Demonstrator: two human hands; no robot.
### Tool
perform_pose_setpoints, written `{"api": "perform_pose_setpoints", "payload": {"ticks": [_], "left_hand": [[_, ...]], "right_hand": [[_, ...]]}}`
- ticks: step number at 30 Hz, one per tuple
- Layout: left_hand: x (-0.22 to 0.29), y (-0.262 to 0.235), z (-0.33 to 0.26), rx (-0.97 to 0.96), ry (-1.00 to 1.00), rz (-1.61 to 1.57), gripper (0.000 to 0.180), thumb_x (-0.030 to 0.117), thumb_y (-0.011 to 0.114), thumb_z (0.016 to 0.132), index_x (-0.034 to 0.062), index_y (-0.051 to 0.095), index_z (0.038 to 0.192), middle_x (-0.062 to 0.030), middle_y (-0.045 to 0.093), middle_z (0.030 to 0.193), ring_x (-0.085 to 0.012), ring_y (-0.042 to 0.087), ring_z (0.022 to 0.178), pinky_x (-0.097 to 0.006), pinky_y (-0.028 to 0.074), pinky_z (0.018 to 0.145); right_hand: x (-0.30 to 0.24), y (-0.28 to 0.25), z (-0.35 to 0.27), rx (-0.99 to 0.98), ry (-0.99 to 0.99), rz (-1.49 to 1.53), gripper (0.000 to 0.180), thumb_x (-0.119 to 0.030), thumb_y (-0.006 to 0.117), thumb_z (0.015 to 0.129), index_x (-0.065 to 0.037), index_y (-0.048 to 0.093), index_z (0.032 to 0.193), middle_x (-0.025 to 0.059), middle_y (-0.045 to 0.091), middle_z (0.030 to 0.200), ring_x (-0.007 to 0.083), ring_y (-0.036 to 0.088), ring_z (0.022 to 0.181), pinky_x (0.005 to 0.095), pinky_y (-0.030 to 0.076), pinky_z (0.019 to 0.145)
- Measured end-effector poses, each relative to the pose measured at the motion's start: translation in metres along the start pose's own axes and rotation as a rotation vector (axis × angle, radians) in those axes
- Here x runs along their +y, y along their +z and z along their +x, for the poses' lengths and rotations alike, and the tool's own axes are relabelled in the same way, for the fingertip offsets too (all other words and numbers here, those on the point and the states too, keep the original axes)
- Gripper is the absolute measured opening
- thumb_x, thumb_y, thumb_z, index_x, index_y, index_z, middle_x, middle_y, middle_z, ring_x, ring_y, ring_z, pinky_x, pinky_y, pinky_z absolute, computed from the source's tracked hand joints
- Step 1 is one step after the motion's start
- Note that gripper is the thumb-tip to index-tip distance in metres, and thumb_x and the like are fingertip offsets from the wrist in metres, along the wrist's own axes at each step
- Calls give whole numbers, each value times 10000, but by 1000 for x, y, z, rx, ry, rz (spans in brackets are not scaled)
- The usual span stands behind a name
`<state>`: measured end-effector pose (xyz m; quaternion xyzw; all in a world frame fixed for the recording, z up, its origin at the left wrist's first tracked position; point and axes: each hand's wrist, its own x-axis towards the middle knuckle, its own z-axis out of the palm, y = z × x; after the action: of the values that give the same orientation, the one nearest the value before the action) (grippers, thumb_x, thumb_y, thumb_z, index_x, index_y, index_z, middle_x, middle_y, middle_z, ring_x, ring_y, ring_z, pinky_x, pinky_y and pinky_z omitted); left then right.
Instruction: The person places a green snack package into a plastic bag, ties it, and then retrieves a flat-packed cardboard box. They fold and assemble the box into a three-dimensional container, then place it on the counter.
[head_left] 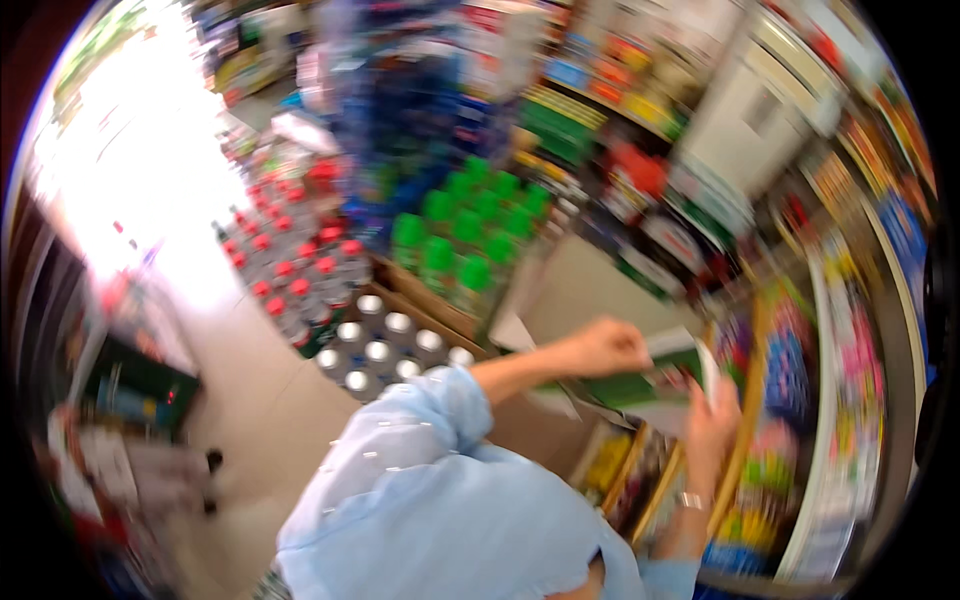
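Observation:
A green and white cardboard carton (625,390), smeared by motion, lies in front of me at the right of centre. My right hand (712,412) grips its right side, thumb and fingers closed at a raised white edge. Over the carton's far left part is my left hand (606,347), its fingers curled together close to the white rim. Whether a bit of the carton or something small is between those fingers is hidden by blur. Beneath and beyond the hands is a larger open brown cardboard box (580,290) with its flaps out.
Left of the box stand white-capped bottles (376,350), green-capped bottles (472,235) and red-capped bottles (285,268). Shelves of bright packets (785,370) line the right. A pale cabinet (745,105) stands at the back. Tiled floor (255,420) extends left.

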<state>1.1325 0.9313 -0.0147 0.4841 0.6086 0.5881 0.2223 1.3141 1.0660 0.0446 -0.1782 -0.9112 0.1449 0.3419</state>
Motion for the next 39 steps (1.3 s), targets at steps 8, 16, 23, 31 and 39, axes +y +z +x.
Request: {"api": "perform_pose_setpoints", "payload": {"ticks": [8,16,23,31,39], "left_hand": [[-94,-13,54,-217,18,-415,218,77,686,753,-37,618,925,-66,626,761,-130,573,655,-270,484,505],[-101,-31,105,376,-202,-252,194,158,665,778,-20,587,785,-67,533,619,-146,531,582,-321,406,500],[-135,-27,178,893,-410,-354,192,187,655,776,17,609,852,-86,557,649,-189,557,521,-340,442,413],[-159,-26,236,1004,-372,-478,137,115,646,771,15,636,863,-49,616,724,-132,562,671,-319,446,609],[-144,-37,304,816,-367,-271,122,121,611,819,5,615,857,-13,563,686,-87,490,657,-281,397,580]], "right_hand": [[-17,-25,97,179,-118,-59,244,-172,745,749,8,621,858,162,603,765,266,543,697,365,456,673],[27,27,190,150,-392,-94,241,-240,738,768,-38,608,798,101,579,681,233,505,554,335,439,535],[72,77,254,-209,-988,386,179,-115,657,805,-36,529,710,122,457,629,312,467,554,372,387,513],[146,106,327,-179,-1001,430,166,-118,662,811,-11,547,758,137,500,658,327,491,570,393,400,519],[207,162,433,-59,-496,161,409,-309,665,826,-33,588,1118,159,632,1008,276,625,815,364,524,681]]}}
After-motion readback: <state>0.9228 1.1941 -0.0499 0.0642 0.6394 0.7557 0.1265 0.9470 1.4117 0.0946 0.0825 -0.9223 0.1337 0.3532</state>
